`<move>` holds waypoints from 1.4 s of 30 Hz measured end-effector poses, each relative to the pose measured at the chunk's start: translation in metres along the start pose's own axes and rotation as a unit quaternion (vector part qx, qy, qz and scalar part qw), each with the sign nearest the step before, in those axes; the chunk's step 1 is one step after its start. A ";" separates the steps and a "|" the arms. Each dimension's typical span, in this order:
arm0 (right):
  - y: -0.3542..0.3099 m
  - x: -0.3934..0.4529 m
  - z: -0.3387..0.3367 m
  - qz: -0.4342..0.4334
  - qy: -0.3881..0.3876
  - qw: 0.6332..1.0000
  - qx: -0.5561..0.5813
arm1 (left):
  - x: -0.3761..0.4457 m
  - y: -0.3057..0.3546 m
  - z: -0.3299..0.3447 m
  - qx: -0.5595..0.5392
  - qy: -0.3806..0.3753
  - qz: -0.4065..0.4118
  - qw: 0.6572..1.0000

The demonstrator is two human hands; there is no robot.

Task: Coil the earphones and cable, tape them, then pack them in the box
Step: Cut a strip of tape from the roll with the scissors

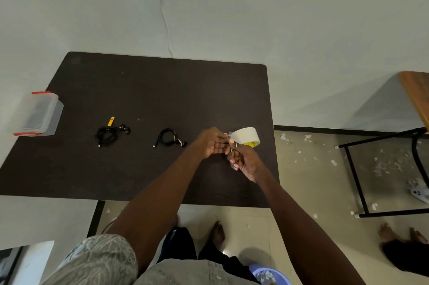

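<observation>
Surface (144, 89): dark, matte, rounded corners; carries everything for the task.
Box (37, 114): clear plastic with red clips, at the far left edge, well apart from the hands; nothing packed in it that I can make out.
Tape roll (246, 137): wide, pale, smooth band with a yellow core label, at the right side, just beyond both hands.
Left hand (212, 143): fingers straight, grip apart, tips at the tape's free end.
Right hand (246, 161): grip clamped on small metal scissors (232, 147), blades at the tape.
Earphones (170, 138): thin black cord, neatly coiled, mid-surface; tape on it cannot be told.
Cable (109, 135): black, loosely bundled, beside a yellow strap (111, 121).
Progress: likely cutting a tape strip; taping and packing remain.
</observation>
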State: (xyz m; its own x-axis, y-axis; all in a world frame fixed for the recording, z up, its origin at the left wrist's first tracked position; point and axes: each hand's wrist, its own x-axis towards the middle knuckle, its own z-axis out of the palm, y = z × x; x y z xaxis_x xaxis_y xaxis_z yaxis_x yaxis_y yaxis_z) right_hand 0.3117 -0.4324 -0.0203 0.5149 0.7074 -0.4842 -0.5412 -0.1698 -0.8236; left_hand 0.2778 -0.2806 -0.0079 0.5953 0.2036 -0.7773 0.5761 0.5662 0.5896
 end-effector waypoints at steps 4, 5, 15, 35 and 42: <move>0.000 -0.002 0.002 0.025 -0.004 1.000 -0.013 | -0.001 -0.001 0.001 -0.001 0.020 0.007 1.000; 0.001 -0.004 0.003 0.033 -0.007 0.999 -0.019 | 0.000 -0.001 0.001 -0.003 0.023 0.008 1.000; 0.007 -0.017 0.016 -0.016 0.068 0.996 -0.052 | 0.002 -0.009 -0.005 0.010 -0.002 0.065 0.998; -0.011 -0.001 0.007 0.049 0.109 0.992 -0.037 | 0.004 -0.010 -0.008 -0.004 -0.036 0.062 0.997; -0.013 0.004 0.005 0.045 0.094 0.994 -0.038 | 0.005 -0.011 -0.007 -0.002 -0.031 0.061 0.998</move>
State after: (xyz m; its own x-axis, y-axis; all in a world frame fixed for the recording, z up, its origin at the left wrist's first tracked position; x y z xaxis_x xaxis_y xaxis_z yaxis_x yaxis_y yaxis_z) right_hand 0.3173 -0.4235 -0.0097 0.5858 0.5467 -0.5983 -0.5427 -0.2836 -0.7906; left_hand 0.2704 -0.2799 -0.0192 0.6952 0.2213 -0.6839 0.4943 0.5436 0.6783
